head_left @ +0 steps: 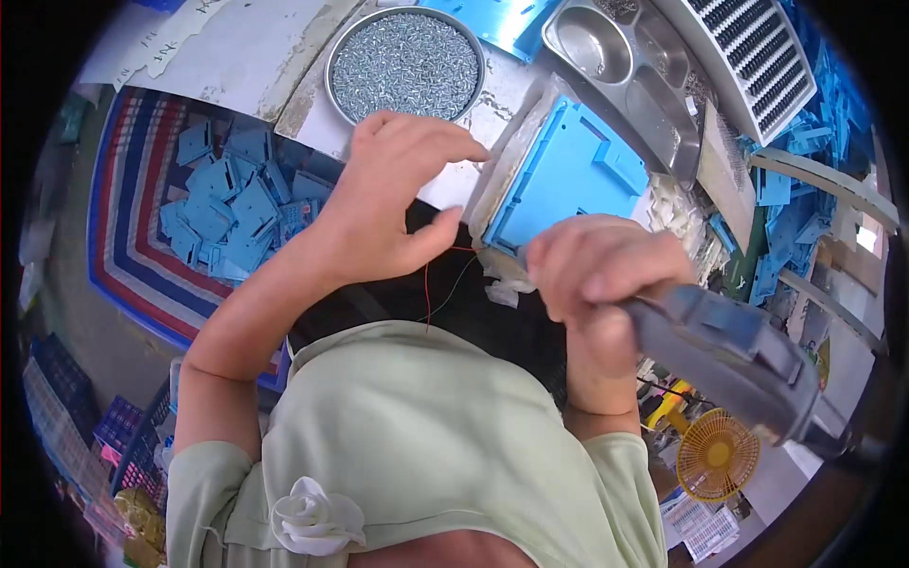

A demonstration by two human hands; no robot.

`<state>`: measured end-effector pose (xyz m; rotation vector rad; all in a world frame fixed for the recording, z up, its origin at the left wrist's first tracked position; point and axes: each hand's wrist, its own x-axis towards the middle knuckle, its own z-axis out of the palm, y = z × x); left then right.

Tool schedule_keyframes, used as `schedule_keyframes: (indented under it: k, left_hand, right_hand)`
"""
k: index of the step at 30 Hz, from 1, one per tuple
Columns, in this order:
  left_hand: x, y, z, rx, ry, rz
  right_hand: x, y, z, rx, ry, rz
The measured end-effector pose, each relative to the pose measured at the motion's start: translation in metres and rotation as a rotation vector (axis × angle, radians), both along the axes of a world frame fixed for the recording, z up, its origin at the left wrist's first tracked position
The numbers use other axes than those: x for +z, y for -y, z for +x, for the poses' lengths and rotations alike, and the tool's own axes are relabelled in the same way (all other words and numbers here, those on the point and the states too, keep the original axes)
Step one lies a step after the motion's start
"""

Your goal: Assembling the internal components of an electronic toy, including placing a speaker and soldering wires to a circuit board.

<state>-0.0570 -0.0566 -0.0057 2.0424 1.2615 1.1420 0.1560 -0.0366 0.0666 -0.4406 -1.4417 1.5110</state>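
Bare white tabletop [246,47] open at left, round screw pan [405,64] and steel tray [625,66] crowding behind the blue panel [568,175]

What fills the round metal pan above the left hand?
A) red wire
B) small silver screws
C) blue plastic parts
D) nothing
B: the round pan above the left hand is heaped with small silver screws; the blue parts lie in a separate pile.

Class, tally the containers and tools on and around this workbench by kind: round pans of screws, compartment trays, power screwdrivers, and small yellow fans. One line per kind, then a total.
Round pan of screws: 1
Steel compartment tray: 1
Grey power screwdriver, gripped by the right hand: 1
Yellow fan: 1
Total: 4
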Motion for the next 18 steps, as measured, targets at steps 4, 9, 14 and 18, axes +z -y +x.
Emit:
schedule_keyframes:
  k: [4, 9, 14, 18]
  left_hand:
    - [-0.003, 0.005, 0.004, 0.051, -0.033, 0.024]
    - [-0.006, -0.021, 0.027, 0.048, -0.028, 0.123]
    - [0.006, -0.039, 0.076, -0.191, -0.134, 0.174]
    - [0.009, -0.047, 0.102, -0.263, -0.286, 0.175]
  right_hand:
    - [-0.006, 0.007, -0.01, -0.015, 0.114, 0.132]
    - [-0.002, -0.003, 0.008, 0.032, 0.164, 0.168]
    - [0.022, -0.013, 0.078, -0.15, -0.111, 0.187]
    - [-0.001, -0.017, 0.113, -0.425, -0.108, 0.161]
